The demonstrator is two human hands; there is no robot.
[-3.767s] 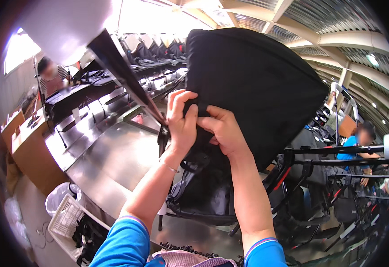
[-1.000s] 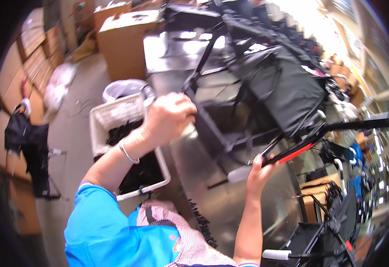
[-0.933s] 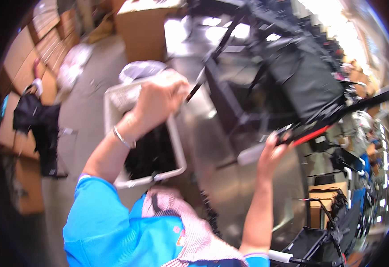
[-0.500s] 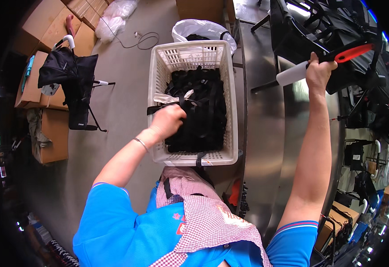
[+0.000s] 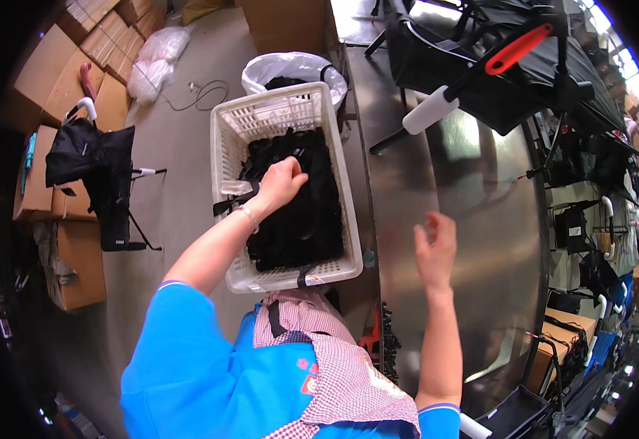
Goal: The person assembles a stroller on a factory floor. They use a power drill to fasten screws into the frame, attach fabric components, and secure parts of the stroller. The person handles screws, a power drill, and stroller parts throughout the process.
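Observation:
My left hand (image 5: 281, 183) is over the black straps (image 5: 306, 225) heaped in a white plastic basket (image 5: 226, 146). Its fingers are bent together at the straps, and what they pinch, if anything, is hidden. Above the metal table (image 5: 473, 271) my right hand (image 5: 435, 245) is slightly blurred, fingers apart and holding nothing. Beyond it on the table stands a black folding frame with fabric (image 5: 473, 88). One of its bars carries a white foam sleeve (image 5: 430, 110) and a red and black handle (image 5: 518, 50).
A bin with a white plastic liner (image 5: 258, 64) stands behind the basket. Cardboard boxes (image 5: 78, 252) line the left side, with a black fabric folding frame (image 5: 100, 175) before them. A thin cable (image 5: 209, 94) lies on the floor. More black frames crowd the right edge.
My right hand has let go of the bar by the red handle and come back over the table. My left hand has shifted farther into the basket. The whole view has turned a little.

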